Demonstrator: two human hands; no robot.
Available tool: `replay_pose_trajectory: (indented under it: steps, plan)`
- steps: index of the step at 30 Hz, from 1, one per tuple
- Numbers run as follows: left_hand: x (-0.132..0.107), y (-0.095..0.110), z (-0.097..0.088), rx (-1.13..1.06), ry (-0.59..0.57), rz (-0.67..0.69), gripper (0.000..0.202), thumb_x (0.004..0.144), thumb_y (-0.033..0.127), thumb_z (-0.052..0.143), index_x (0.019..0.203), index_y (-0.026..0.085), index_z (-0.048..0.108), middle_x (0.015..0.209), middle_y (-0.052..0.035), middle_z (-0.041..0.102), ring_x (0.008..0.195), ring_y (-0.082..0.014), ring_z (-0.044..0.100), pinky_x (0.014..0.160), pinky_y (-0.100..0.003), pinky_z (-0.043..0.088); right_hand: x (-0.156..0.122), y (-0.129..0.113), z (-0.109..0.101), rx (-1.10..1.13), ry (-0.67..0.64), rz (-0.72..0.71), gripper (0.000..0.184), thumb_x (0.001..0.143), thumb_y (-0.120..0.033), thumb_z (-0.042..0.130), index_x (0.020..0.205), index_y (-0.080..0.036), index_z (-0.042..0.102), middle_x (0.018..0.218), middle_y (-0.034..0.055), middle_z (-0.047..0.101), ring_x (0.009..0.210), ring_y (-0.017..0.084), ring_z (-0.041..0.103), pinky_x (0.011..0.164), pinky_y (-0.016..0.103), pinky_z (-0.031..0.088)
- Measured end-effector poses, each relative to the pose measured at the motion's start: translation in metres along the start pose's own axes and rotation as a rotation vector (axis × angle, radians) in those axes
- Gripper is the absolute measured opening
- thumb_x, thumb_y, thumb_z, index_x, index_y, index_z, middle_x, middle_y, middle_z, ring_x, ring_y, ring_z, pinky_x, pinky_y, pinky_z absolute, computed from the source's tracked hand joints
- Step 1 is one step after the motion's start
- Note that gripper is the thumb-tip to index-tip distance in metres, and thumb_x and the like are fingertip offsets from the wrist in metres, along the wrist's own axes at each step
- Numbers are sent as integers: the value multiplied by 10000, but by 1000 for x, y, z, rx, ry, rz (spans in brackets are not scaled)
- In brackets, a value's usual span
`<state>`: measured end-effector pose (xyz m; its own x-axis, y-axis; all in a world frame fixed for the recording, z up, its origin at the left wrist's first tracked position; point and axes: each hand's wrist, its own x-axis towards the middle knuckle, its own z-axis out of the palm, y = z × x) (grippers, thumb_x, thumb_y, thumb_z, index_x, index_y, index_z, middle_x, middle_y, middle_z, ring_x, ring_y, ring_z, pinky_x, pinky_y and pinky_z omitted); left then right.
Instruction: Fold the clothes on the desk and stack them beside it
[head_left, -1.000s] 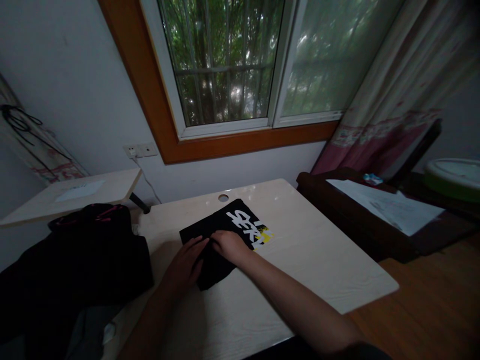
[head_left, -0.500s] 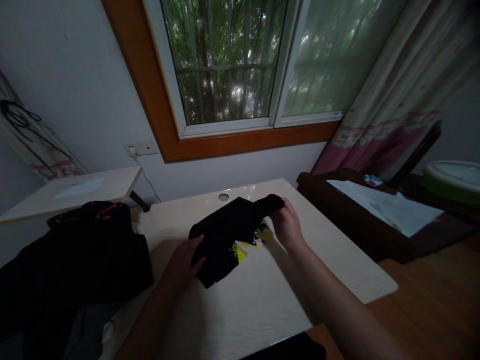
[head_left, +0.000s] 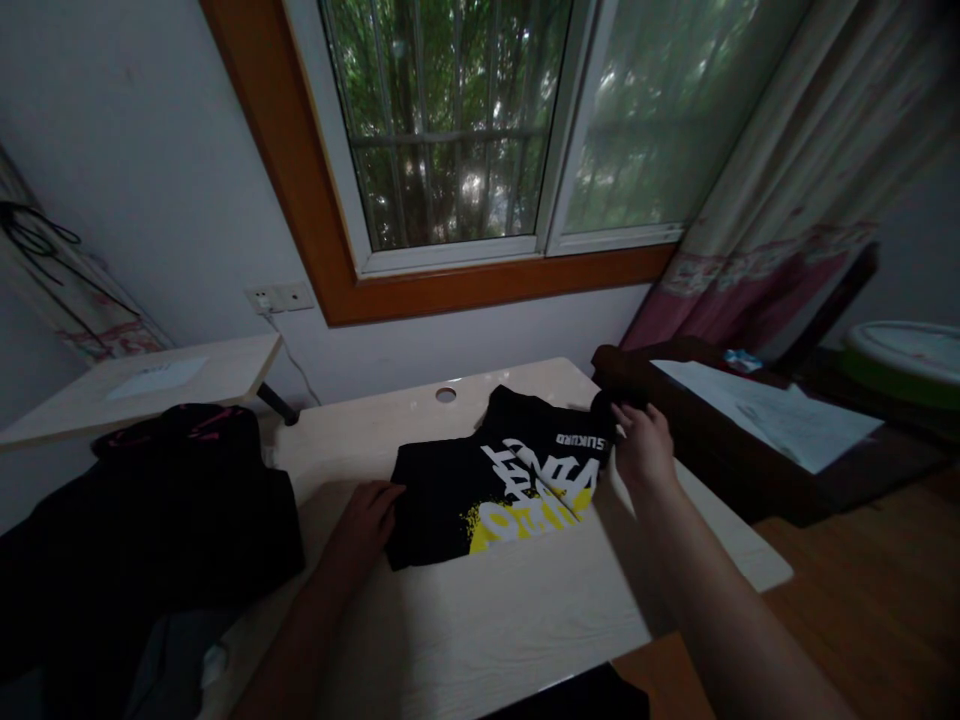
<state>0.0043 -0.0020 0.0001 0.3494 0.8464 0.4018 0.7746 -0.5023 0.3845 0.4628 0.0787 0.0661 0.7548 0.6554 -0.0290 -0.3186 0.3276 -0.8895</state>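
A black T-shirt [head_left: 442,490] with white lettering and a yellow splash print lies folded lengthwise on the pale wooden table. At its left end, my left hand [head_left: 367,525] is closed on the edge, fingertips over the cloth and the thumb mostly hidden. My right hand [head_left: 643,440] grips the bunched right end, which is lifted a little near the table's right side. The lettering faces up between the hands.
A heap of dark clothes [head_left: 172,510] lies to the left. Behind it stands a side table [head_left: 225,352] with a paper sheet. On the right, dark furniture [head_left: 705,440] carries a large white sheet [head_left: 780,420]. The table [head_left: 487,620] has a round cable hole [head_left: 446,395] near the wall.
My right hand has moved to the right, drawing the shirt's end with it. The cloth has opened out flat, and its print shows much more. My left hand stays at the left end.
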Motion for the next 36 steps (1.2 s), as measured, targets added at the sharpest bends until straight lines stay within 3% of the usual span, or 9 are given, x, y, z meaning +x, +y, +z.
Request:
replay_pose_trajectory:
  steps: [5,9,13,16,20,24,27,31,36]
  plan:
    - [2,2,0,-60,2,-76,429,902,103,455,1264,245,634,1125,-75,648,1037,-203,618,952,-400,539,-26,25,6,-399,-84,-251,728,717,-323,721,1386,-262,442,1383,81,491,1238,245,537,1081,461,423]
    - [3,1,-8,-46,71,-158,411,893,133,457,1240,245,646,1064,-68,639,993,-210,624,938,-401,537,-40,45,14,-729,-465,-537,748,799,-384,669,1486,-259,401,1488,123,392,1359,290,427,1164,506,317]
    - [3,-10,-26,24,245,-356,341,859,178,492,1138,230,681,1038,-65,614,990,-237,617,965,-432,511,-56,64,21,-1073,-896,-612,654,800,-364,699,1420,-250,528,1541,119,381,1404,324,375,1161,518,314]
    - [-1,-19,-40,63,418,-498,296,841,213,518,1078,220,695,1038,-65,601,964,-239,615,954,-418,512,-68,71,27,-1202,-1044,-647,616,828,-339,693,1417,-246,538,1501,111,458,1367,314,409,1131,501,349]
    - [-6,-24,-48,132,534,-546,280,820,218,532,1041,203,704,1029,-67,573,929,-233,597,920,-404,514,-75,67,40,-1314,-1036,-665,478,886,-287,629,1356,-210,593,1270,127,636,1225,311,503,1051,464,408]
    - [-8,-22,-44,68,498,-501,299,796,199,537,1053,197,690,1009,-60,560,926,-229,592,915,-401,511,-79,61,55,-1378,-934,-695,509,912,-310,616,1407,-208,550,1246,160,639,1162,344,522,987,466,424]
    - [-7,-23,-40,-1,465,-463,321,803,198,520,1088,200,668,1047,-67,572,956,-228,600,939,-404,506,-81,62,65,-1400,-952,-725,512,913,-351,635,1403,-223,558,1246,165,634,1146,348,541,948,448,435]
    - [-2,-26,-34,-61,440,-462,350,830,378,598,1125,195,642,1099,-89,599,1006,-248,623,950,-426,514,-83,68,77,-1448,-1031,-699,260,911,-281,618,1138,-202,717,1079,145,681,1025,302,617,898,399,454]
    - [0,-29,-30,-150,260,-554,415,826,405,601,1188,205,633,909,-33,663,800,-209,653,820,-392,549,-64,70,79,-1137,-926,-613,215,915,-260,543,1004,-211,732,1023,84,699,967,235,641,892,347,469]
